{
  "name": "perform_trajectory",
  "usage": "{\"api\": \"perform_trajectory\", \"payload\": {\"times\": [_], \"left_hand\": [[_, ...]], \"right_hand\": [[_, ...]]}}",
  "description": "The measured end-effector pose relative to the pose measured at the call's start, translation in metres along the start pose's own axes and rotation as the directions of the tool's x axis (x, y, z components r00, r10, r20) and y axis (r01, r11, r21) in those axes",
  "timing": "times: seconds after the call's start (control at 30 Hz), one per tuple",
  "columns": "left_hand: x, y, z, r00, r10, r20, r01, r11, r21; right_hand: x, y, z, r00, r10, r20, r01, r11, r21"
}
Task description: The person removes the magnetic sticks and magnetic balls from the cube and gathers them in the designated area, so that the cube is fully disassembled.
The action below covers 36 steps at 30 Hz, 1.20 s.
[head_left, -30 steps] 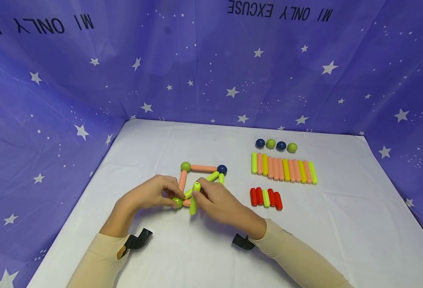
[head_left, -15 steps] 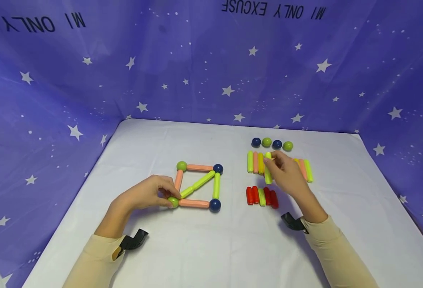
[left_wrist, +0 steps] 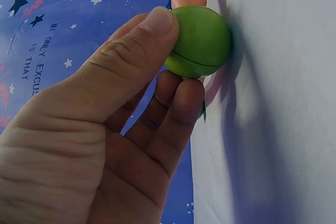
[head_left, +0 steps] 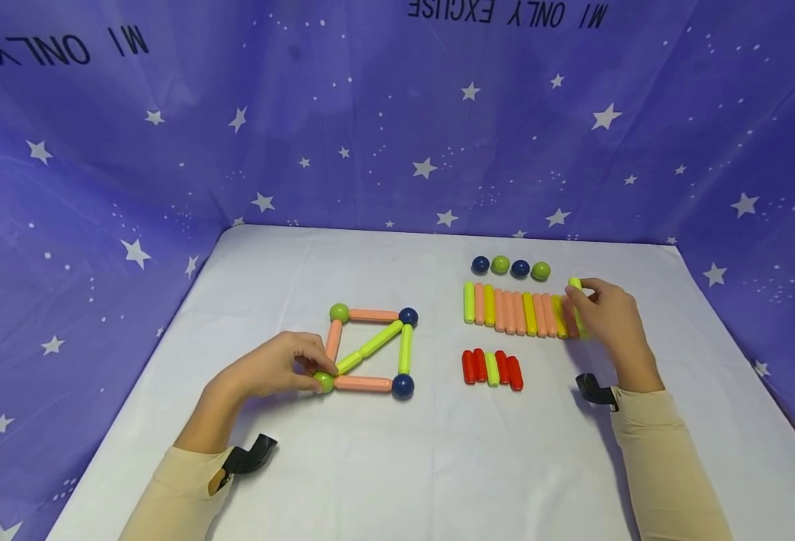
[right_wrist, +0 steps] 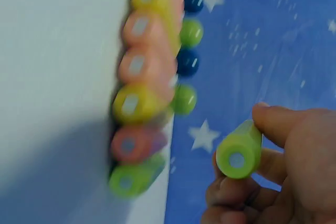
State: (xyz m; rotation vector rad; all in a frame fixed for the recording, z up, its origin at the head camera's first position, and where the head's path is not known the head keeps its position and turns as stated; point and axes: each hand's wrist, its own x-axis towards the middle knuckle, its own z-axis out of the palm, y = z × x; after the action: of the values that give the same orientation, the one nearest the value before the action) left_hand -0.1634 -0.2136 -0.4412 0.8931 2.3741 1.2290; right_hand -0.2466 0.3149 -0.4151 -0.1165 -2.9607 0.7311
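Observation:
My left hand (head_left: 282, 367) pinches a green ball (left_wrist: 205, 40) between thumb and fingers at the near left corner of a flat square frame. Pink sticks (head_left: 364, 384), a lime stick (head_left: 406, 349) and balls, two of them dark blue (head_left: 403, 385), form its outline. Across it runs a lime diagonal (head_left: 370, 349) made of two pieces. Over at the right end of the long stick row, my right hand (head_left: 612, 319) holds a lime stick (right_wrist: 239, 156) in its fingers, raised off the table. The row's end lime stick (right_wrist: 128, 179) lies below, partly covered in the head view.
The long row of pink, yellow and lime sticks (head_left: 509, 312) lies right of the frame. Behind it stand blue and green balls (head_left: 500, 264) in a line. Short red sticks (head_left: 469, 367) with one lime lie nearer. A starred purple cloth (head_left: 397, 135) hangs behind the white table.
My right hand has left the square frame and travelled right, past the long row, carrying the lime stick. The left hand stays on its green ball.

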Motion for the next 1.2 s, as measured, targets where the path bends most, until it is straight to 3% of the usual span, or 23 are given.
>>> {"api": "perform_trajectory", "payload": {"times": [0.3, 0.6, 0.9, 1.07, 1.2], "left_hand": [[-0.004, -0.001, 0.003, 1.0, -0.016, 0.016, 0.016, 0.999, 0.034], [-0.006, 0.001, 0.003, 1.0, -0.017, -0.001, 0.017, 0.999, 0.042], [-0.004, 0.0, 0.001, 1.0, -0.002, 0.003, 0.001, 0.998, 0.066], [-0.003, 0.002, -0.002, 1.0, -0.005, 0.007, 0.004, 0.997, 0.079], [-0.002, 0.001, -0.003, 1.0, -0.016, 0.005, 0.016, 0.997, 0.074]], "right_hand": [[0.005, 0.042, 0.005, 0.984, 0.134, 0.117, -0.121, 0.986, -0.116], [0.009, 0.043, 0.009, 0.979, 0.137, 0.148, -0.121, 0.986, -0.11], [0.002, 0.004, 0.003, 0.997, 0.06, 0.044, -0.057, 0.996, -0.071], [-0.006, -0.03, 0.009, 0.999, -0.041, 0.021, 0.042, 0.998, -0.052], [-0.016, -0.058, 0.016, 0.987, -0.161, -0.024, 0.161, 0.987, -0.009]]}}
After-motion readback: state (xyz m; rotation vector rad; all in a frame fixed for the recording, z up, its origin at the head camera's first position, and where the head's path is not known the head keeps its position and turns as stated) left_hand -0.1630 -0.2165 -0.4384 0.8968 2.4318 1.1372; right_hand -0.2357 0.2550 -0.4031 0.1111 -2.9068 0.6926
